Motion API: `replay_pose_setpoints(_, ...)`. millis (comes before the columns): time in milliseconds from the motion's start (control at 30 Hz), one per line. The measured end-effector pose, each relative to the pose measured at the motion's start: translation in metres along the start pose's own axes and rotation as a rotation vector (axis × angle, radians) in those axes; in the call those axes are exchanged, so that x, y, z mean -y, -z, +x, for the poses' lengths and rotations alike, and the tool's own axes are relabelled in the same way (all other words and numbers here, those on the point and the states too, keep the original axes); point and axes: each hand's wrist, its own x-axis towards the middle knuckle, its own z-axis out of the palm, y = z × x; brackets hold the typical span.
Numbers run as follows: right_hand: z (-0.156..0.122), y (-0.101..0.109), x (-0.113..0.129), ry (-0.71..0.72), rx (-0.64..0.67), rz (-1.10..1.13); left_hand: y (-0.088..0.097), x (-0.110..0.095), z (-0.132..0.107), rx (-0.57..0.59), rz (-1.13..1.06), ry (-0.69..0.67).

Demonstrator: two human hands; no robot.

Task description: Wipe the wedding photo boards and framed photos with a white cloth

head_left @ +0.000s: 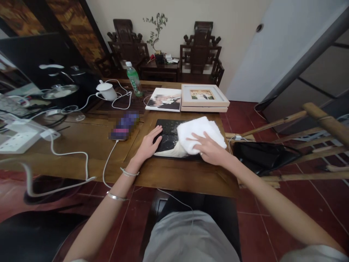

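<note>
A flat black board (167, 143) with a glossy dark surface, pale specks and a cream-white area along its lower part lies on the wooden table. My left hand (149, 142) rests on its left edge, palm down, fingers stretched out and holding nothing. A folded white towel (201, 128) covers the right part of the board. My right hand (210, 149) holds the towel against it, with several fingers spread over the cloth and the lower ones bent in at its near edge. What lies under the towel is hidden.
Behind the board are a white photo panel (167, 100) and stacked picture frames (223, 99). A green bottle (133, 78), lidded white cup (107, 91), phone (124, 125), cables and a power strip (16, 142) occupy the left. A wooden rack (324, 116) stands right.
</note>
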Motion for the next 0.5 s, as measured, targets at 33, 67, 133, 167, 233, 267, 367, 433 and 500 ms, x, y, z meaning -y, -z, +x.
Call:
replay_pose_setpoints(33,0.005,0.000,-0.007,-0.041,-0.016,-0.015,0.000,0.001,0.000,0.001,-0.001,-0.002)
replay_pose_setpoints(67,0.012,0.000,-0.012,-0.079,-0.031,-0.031,0.000,0.001,0.000,0.002,-0.002,-0.003)
replay_pose_setpoints(133,0.029,0.000,-0.018,-0.140,-0.056,-0.062,0.000,0.002,0.000,0.005,-0.003,-0.005)
replay_pose_setpoints(167,0.040,-0.001,-0.020,-0.164,-0.064,-0.075,0.000,0.002,0.000,0.007,-0.001,-0.007)
replay_pose_setpoints(233,0.063,-0.002,-0.018,-0.203,-0.081,-0.079,0.000,0.002,0.000,0.009,0.006,-0.009)
replay_pose_setpoints(267,0.075,-0.003,-0.016,-0.219,-0.094,-0.067,0.000,0.002,0.000,0.011,0.009,-0.009)
replay_pose_setpoints(367,0.111,-0.004,-0.004,-0.227,-0.134,0.006,0.001,0.002,0.000,0.013,0.016,-0.007)
replay_pose_setpoints(433,0.134,-0.002,0.005,-0.213,-0.138,0.058,0.000,0.003,0.000,0.009,0.022,-0.004)
replay_pose_setpoints(500,0.153,0.001,0.013,-0.162,-0.110,0.078,0.000,0.004,0.000,0.003,0.031,-0.001)
